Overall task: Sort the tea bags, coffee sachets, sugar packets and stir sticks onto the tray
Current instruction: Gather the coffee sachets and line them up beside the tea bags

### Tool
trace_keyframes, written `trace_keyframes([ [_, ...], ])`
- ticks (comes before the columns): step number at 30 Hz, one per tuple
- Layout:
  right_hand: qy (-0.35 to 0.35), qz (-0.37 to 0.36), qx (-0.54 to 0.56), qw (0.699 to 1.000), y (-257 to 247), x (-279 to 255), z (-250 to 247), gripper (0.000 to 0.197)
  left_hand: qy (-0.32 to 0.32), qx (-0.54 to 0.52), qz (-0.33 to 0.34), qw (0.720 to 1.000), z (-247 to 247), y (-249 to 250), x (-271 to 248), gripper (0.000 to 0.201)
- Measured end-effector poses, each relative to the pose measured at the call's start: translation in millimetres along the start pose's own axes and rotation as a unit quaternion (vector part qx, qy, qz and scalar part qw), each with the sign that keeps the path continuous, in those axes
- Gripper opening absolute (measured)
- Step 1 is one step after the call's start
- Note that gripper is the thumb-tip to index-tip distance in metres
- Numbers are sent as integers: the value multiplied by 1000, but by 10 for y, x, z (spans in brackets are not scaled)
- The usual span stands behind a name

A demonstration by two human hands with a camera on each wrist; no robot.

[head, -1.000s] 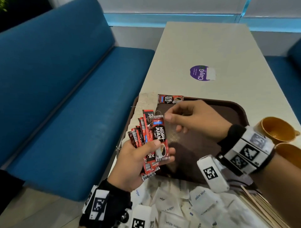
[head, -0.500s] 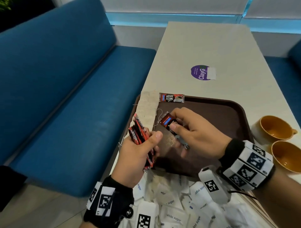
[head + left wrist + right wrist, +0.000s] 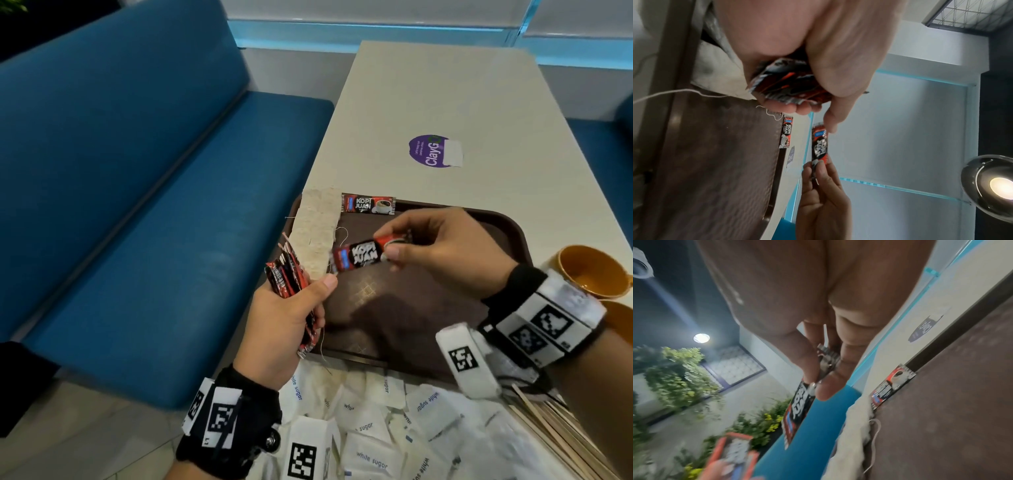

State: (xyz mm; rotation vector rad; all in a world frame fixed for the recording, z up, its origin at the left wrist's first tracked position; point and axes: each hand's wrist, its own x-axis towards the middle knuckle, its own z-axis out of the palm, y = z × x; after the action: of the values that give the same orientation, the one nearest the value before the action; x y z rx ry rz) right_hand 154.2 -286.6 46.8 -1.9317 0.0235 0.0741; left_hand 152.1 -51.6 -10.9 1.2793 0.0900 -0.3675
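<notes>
The right hand (image 3: 445, 253) pinches one coffee sachet (image 3: 359, 257) by its end and now holds it higher above the brown tray (image 3: 507, 233), label up and nearly level, where half a second ago it was low near the tray floor; the left hand (image 3: 284, 329) still grips the bundle of sachets (image 3: 286, 274) at the tray's left edge; a placed sachet (image 3: 368, 204) lies as before on the far rim beside the tea bags (image 3: 317, 229); sugar packets (image 3: 373, 459) stay piled on the table's near side, off the tray.

Café or canteen booth: blue bench seat (image 3: 137, 205), long table (image 3: 445, 102), brown serving tray (image 3: 513, 233).
</notes>
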Motion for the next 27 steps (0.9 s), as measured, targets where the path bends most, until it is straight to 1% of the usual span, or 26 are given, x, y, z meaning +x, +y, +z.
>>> trace_keyframes([
  [2,62,28,-4,998,129,216,-82,23,-31,-14,-30,999,-32,-3,-8,32],
  [3,97,56,6,994,203,333,-125,23,-47,-23,-42,998,-43,-2,-18,34],
  [5,152,124,52,979,335,548,-198,17,-74,-46,-56,995,-55,3,-44,31],
  [6,165,154,62,972,393,644,-222,15,-83,-54,-62,993,-60,4,-57,30],
  [8,165,187,61,967,505,819,-240,12,-94,-59,-73,991,-61,-5,-74,31],
  [10,154,194,42,968,576,942,-215,13,-97,-53,-81,991,-66,-25,-83,32],
  [12,145,190,-7,971,635,1034,-193,13,-97,-44,-84,991,-69,-45,-90,32],
  [14,139,181,-47,972,663,1090,-182,20,-93,-31,-87,991,-77,-62,-98,34],
  [17,140,181,-70,971,694,1169,-171,29,-86,-15,-85,993,-96,-86,-101,34],
  [24,160,197,-111,961,675,1285,-173,34,-78,2,-75,994,-104,-96,-94,33],
  [27,164,205,-125,957,644,1292,-155,40,-77,5,-74,994,-105,-98,-85,33],
])
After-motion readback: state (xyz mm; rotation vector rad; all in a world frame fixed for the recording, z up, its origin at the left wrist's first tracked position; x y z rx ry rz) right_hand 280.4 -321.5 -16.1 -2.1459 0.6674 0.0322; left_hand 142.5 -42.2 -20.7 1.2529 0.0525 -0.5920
